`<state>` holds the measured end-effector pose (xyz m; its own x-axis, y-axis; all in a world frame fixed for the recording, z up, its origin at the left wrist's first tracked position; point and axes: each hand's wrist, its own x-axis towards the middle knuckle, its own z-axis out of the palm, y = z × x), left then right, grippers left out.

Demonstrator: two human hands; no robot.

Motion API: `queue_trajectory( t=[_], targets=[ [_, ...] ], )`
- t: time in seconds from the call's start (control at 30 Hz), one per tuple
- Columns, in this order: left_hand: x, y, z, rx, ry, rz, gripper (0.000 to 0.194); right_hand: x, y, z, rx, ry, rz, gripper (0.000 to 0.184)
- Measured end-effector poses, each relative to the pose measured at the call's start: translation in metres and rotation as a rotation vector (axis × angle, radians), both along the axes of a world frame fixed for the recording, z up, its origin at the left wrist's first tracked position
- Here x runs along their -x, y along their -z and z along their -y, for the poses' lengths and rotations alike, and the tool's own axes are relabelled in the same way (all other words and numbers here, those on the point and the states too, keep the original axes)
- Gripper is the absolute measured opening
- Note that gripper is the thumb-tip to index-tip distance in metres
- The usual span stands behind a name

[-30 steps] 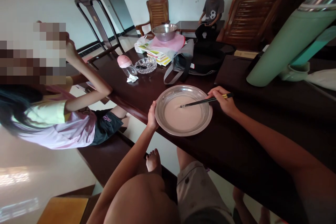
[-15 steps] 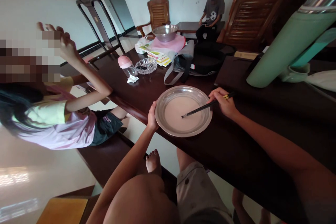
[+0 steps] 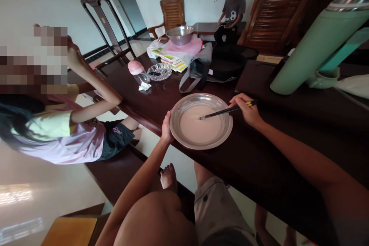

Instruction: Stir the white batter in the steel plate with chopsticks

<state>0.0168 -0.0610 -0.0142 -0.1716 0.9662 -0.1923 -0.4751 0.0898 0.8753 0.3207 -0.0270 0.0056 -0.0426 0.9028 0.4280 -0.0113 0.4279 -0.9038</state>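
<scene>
A round metal basin (image 3: 177, 138) rests on the dark wooden table near its front edge, holding a pale pinkish liquid (image 3: 198, 132). My left hand (image 3: 167, 127) grips the basin's left rim, thumb along the top; the other fingers are mostly hidden beneath. Closed around black chopsticks (image 3: 219, 112) with gold bands is my right hand (image 3: 244, 108), just right of the basin. The chopsticks slant down leftward, and their tips dip into the liquid near the middle.
Behind the basin are a bag (image 3: 225, 63), books under a second metal bowl (image 3: 180, 36), a glass ashtray (image 3: 159, 72) and a pink-capped bottle (image 3: 138, 72). A green flask (image 3: 305, 52) stands right. One person (image 3: 66, 134) sits left, another (image 3: 232, 15) at the back.
The chopstick tips have moved slightly away from me through the liquid, and the chopsticks lie flatter. My left hand keeps its hold on the basin rim.
</scene>
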Motion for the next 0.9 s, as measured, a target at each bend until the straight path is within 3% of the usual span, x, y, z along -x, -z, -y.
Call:
queue_trajectory(
  t=[0.1,0.2,0.37,0.53,0.67,0.83,0.9],
  targets=[
    [0.0,0.0001,0.0005,0.002,-0.011,0.005,0.053,0.0002,-0.0001,0.001,0.014,-0.026,-0.046,0.035],
    [0.0002,0.0005,0.0006,0.008,-0.017,0.009,0.053,0.0023,-0.0002,0.0039,0.063,-0.104,0.059,0.035],
    [-0.0003,-0.0005,0.0003,-0.014,0.004,-0.003,0.054,0.0002,-0.0003,0.002,0.015,0.01,-0.04,0.035],
    [0.0,-0.0004,-0.0005,-0.025,0.024,-0.001,0.055,0.0024,-0.001,0.0038,0.067,-0.086,0.052,0.036],
    [0.0005,0.001,-0.0009,-0.015,0.034,0.013,0.056,0.0009,-0.0007,0.0023,0.023,0.013,-0.006,0.036],
    [-0.001,-0.0001,-0.0005,-0.02,0.051,0.015,0.059,0.0012,-0.0005,0.003,0.065,-0.088,0.053,0.037],
    [-0.0021,-0.0006,-0.0001,-0.024,0.022,0.015,0.056,0.0005,-0.0007,0.0025,0.038,-0.036,0.067,0.036]
  ],
)
